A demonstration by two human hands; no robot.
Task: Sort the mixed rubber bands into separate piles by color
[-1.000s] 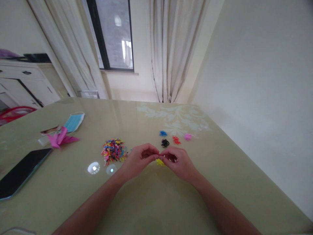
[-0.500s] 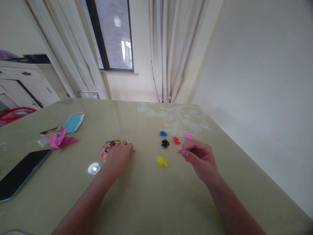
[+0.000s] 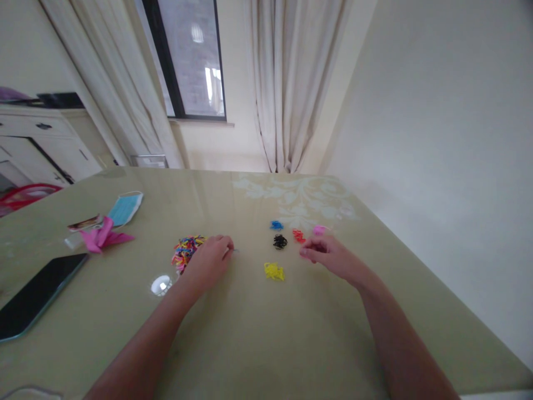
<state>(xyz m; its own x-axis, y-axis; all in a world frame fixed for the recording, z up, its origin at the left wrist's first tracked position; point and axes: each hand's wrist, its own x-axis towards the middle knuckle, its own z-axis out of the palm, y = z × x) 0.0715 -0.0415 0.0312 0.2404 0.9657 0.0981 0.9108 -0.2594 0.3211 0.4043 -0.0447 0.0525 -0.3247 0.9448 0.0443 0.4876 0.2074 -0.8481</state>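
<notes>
A heap of mixed-colour small rubber bands (image 3: 186, 250) lies on the table at left of centre. My left hand (image 3: 213, 254) is at the heap's right edge, fingers bent together, with a thin bluish rubber band (image 3: 236, 250) poking out past the fingertips, blurred. Further right, my right hand (image 3: 327, 254) is closed in a pinch on what looks like a pink rubber band (image 3: 303, 253), mostly hidden by the fingers. Around it lie sorted piles: blue bands (image 3: 276, 225), black bands (image 3: 280, 241), red bands (image 3: 298, 236), yellow bands (image 3: 274, 271) and pink bands (image 3: 319, 230), the last just behind the right hand.
A phone (image 3: 41, 294) rests at the left, near a pink folded cloth-like thing (image 3: 104, 238) and a blue face mask (image 3: 126, 209). A bright round spot (image 3: 161, 285) shows beside my left forearm. The table (image 3: 250, 333) meets a wall at the right.
My left hand has shifted slightly right, away from the heap, with the bluish band. The right hand has moved a little left and turned, its fingertips nearer the red pile.
</notes>
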